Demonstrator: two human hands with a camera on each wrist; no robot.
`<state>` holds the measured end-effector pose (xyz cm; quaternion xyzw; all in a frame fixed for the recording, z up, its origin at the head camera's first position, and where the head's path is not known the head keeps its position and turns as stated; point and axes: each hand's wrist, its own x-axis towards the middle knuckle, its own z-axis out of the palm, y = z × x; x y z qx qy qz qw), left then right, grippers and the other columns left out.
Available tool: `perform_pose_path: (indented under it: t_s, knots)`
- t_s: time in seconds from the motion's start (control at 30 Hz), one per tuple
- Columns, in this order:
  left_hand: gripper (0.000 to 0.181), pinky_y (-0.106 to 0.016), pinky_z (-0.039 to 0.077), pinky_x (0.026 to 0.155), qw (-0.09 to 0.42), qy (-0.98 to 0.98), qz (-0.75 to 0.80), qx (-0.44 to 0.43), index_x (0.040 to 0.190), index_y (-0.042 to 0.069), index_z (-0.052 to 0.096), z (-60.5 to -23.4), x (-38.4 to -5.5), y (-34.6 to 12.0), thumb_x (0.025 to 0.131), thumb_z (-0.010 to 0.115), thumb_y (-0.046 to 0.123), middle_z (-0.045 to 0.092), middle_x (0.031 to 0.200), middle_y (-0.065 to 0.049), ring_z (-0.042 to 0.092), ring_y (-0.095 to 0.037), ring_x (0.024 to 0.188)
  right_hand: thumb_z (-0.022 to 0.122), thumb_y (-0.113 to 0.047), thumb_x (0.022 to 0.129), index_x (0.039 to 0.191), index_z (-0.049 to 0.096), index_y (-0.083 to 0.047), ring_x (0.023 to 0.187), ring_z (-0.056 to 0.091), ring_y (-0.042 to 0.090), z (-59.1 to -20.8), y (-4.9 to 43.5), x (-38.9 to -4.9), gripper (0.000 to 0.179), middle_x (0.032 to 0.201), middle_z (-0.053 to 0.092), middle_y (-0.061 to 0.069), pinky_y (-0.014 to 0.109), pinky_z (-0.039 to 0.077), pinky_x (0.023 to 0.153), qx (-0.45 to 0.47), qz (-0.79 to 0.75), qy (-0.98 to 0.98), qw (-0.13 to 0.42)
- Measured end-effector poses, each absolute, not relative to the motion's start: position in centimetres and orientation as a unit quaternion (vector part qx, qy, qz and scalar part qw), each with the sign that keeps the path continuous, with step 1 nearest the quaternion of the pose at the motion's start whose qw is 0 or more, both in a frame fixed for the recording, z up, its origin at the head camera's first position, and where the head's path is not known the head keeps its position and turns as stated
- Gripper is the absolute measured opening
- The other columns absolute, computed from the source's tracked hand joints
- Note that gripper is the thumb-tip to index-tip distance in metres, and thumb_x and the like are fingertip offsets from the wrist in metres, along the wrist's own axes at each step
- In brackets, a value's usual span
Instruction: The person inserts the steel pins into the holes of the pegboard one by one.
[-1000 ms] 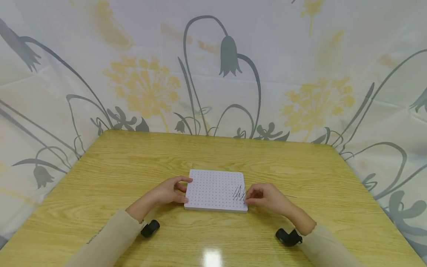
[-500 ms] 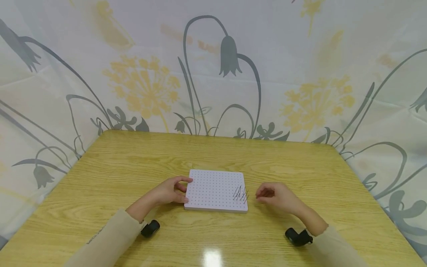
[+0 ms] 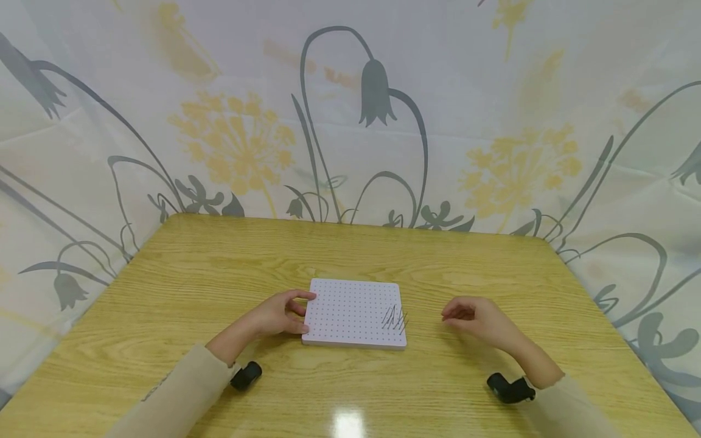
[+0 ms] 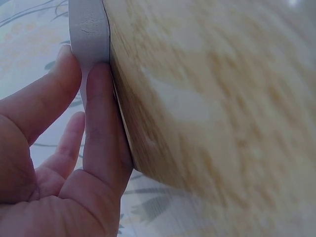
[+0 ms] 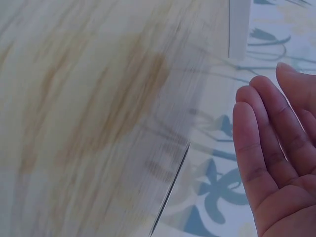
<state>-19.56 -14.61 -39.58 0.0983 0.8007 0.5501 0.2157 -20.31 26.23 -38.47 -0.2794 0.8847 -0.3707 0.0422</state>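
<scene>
A white pegboard (image 3: 353,310) with rows of small holes lies flat on the table. Several thin, dark metal pins (image 3: 393,317) stick up near its right edge. My left hand (image 3: 279,311) grips the board's left side, thumb at the near corner and a finger farther up the edge; close up, the fingers (image 4: 101,103) press against the board's side wall (image 4: 89,29). To the right of the board, apart from it, my right hand (image 3: 479,319) hovers with loosely bent fingers and holds nothing. A single thin pin (image 5: 170,190) lies on the table near the right hand.
The wood-grain table (image 3: 350,249) ends at the back against a white cloth (image 3: 350,152) printed with grey and yellow flowers. Both wrists carry a black camera, such as the right one (image 3: 509,389).
My right hand has left the pins at the board's right edge and moved right, over where the loose pin lay in view. The left hand and board have stayed put.
</scene>
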Motion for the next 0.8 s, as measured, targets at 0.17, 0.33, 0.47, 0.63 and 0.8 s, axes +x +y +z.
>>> perform_pose_path:
  t_s: [0.17,0.33,0.47,0.63,0.8]
  knots:
    - [0.064,-0.03,0.05,0.07,0.215,0.801,0.549,0.101,0.134,-0.003,0.044,-39.5,-19.5,-14.7,0.077,0.072,-0.006,0.049,0.105,-0.018,0.058,-0.021,0.086,0.066,-0.012,0.088,0.095,0.066,-0.001,0.081,0.061,0.01,-38.1,27.2,-20.2,0.013,0.091,0.064,0.003,0.027,0.05,0.07,-0.265,-0.368,0.89,0.041]
    - [0.064,-0.03,0.049,0.07,0.215,0.803,0.546,0.108,0.134,-0.003,0.043,-39.6,-19.5,-14.7,0.077,0.072,-0.005,0.048,0.105,-0.018,0.058,-0.021,0.085,0.066,-0.011,0.088,0.096,0.065,0.0,0.08,0.061,0.01,-38.0,28.2,-20.1,0.014,0.091,0.065,0.004,0.027,0.05,0.068,-0.253,-0.376,0.891,0.027]
    - [0.065,-0.03,0.049,0.069,0.216,0.801,0.547,0.112,0.135,-0.003,0.043,-39.6,-19.6,-14.8,0.077,0.072,-0.005,0.048,0.105,-0.018,0.057,-0.02,0.083,0.066,-0.009,0.086,0.094,0.066,-0.001,0.078,0.061,0.007,-38.2,29.0,-20.1,0.011,0.088,0.065,0.001,0.026,0.05,0.067,-0.241,-0.371,0.897,0.011]
    - [0.065,-0.029,0.049,0.068,0.214,0.803,0.545,0.109,0.135,-0.002,0.043,-39.7,-19.6,-14.8,0.077,0.072,-0.005,0.048,0.104,-0.017,0.057,-0.019,0.081,0.067,-0.009,0.086,0.093,0.067,-0.002,0.078,0.061,0.007,-38.4,29.9,-20.3,0.009,0.087,0.065,0.001,0.026,0.05,0.067,-0.235,-0.353,0.906,0.006]
    - [0.064,-0.03,0.049,0.068,0.213,0.807,0.541,0.107,0.135,-0.002,0.044,-39.6,-19.5,-14.7,0.077,0.073,-0.004,0.049,0.104,-0.017,0.058,-0.02,0.083,0.067,-0.01,0.086,0.094,0.068,-0.002,0.08,0.061,0.01,-38.3,30.6,-20.7,0.011,0.091,0.065,0.004,0.027,0.05,0.07,-0.227,-0.337,0.914,0.021]
